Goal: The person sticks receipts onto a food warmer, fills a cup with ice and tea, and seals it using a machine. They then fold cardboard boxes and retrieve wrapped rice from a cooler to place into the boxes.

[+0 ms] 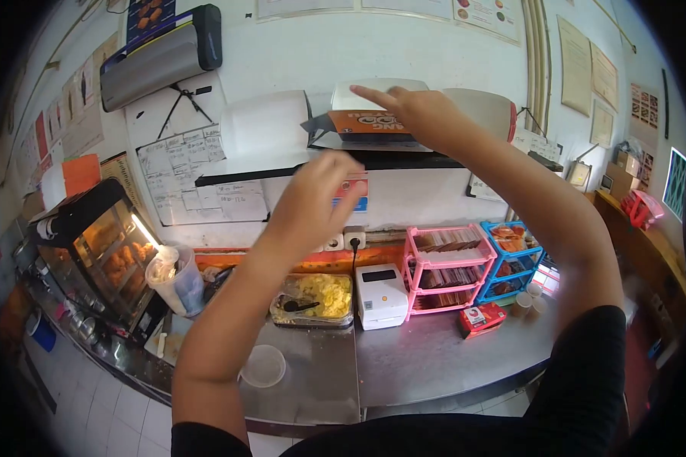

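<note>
My right hand (415, 114) is raised to the wall shelf (282, 169), over an orange and dark printed carton (364, 122), its index finger stretched out to the left. Whether it touches the carton is hard to tell. My left hand (324, 190) is up in front of the shelf's edge, below and left of the carton, fingers apart and slightly blurred, with nothing visible in it. White curved sheets (263, 126) stand on the shelf to the left of the carton, and another pale sheet (480, 107) is partly behind my right forearm.
Below on the metal counter (434, 365) are a tray of yellow food (328, 297), a white printer (381, 297), a pink rack (450, 270), a blue rack (511, 263), a red box (482, 320) and a round tub (264, 366). A lit food warmer (103, 259) stands left.
</note>
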The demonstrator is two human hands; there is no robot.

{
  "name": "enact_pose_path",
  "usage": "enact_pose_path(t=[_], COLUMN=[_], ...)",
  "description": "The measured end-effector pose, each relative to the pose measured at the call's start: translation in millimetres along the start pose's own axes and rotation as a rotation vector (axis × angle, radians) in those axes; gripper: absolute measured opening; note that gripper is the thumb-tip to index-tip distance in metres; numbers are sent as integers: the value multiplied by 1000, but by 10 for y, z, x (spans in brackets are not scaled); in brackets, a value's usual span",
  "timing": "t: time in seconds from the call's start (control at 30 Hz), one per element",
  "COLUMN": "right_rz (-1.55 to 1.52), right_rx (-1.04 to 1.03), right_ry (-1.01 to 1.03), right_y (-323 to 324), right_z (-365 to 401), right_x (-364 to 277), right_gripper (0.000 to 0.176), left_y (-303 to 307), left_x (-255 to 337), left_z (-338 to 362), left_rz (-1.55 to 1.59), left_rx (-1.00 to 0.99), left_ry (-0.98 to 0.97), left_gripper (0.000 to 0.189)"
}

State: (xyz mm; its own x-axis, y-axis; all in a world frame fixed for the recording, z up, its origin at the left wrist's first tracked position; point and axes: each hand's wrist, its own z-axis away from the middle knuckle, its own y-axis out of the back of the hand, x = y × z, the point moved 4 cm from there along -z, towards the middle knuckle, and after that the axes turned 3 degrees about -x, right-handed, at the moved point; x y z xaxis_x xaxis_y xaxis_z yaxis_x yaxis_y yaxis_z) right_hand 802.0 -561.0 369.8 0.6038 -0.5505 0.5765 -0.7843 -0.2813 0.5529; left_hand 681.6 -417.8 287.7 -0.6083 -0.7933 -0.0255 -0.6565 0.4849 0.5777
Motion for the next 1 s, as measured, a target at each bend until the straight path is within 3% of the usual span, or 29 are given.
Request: enact_pose_path(t=[0.03, 0.13, 0.2, 0.27, 0.33, 0.4, 0.47, 0.53, 0.67, 0.73, 0.77, 0.83, 1.0], right_rz=[-39, -84, -116, -149, -116, -52, 17, 73, -9, -168, -168, -182, -224], right_rx=[105, 99, 33, -39, -228, -130, -25, -5, -148, -284, -284, -63, -79], right_ry=[77, 132, 163, 185, -54, -28, 0, -78, -122, -177, -172, 19, 32], right_y=[57, 67, -62, -130, -205, -197, -172, -163, -218, -253, -301, -330, -298], right_z=[23, 53, 30, 48, 50, 94, 104, 62, 5, 5, 20, 53, 62], right_x=[-38, -41, 56, 120, 178, 177, 214, 323, 452, 476, 488, 468, 483], right_gripper=[64, 55, 47, 40, 22, 22, 24, 32, 28, 20, 20, 16, 19], left_y=[-44, -237, -427, -436, -421, -344, -321, -304, -293, -211, -188, -202, -323], left_x=[-160, -657, -970, -1042, -1061, -1010, -948, -912, -750, -565, -468, -219, -486], left_z=[-158, -516, -656, -740, -816, -885, -931, -974, -965, -897, -835, -728, -733], left_rz=[-53, -202, -204, -227, -243, -152, -86, -97, -85, -274, -276, -361, -472], left_rx=[-8, -16, -365, -311, -264, -269, -266, -163, -66, 239, 241, 73, 23], left_ry=[27, -12, 170, 124, 72, 220, 237, 161, 32, -235, -230, -351, -342], left_gripper=[27, 29, 23, 21, 20, 23, 25, 24, 21, 14, 14, 10, 11])
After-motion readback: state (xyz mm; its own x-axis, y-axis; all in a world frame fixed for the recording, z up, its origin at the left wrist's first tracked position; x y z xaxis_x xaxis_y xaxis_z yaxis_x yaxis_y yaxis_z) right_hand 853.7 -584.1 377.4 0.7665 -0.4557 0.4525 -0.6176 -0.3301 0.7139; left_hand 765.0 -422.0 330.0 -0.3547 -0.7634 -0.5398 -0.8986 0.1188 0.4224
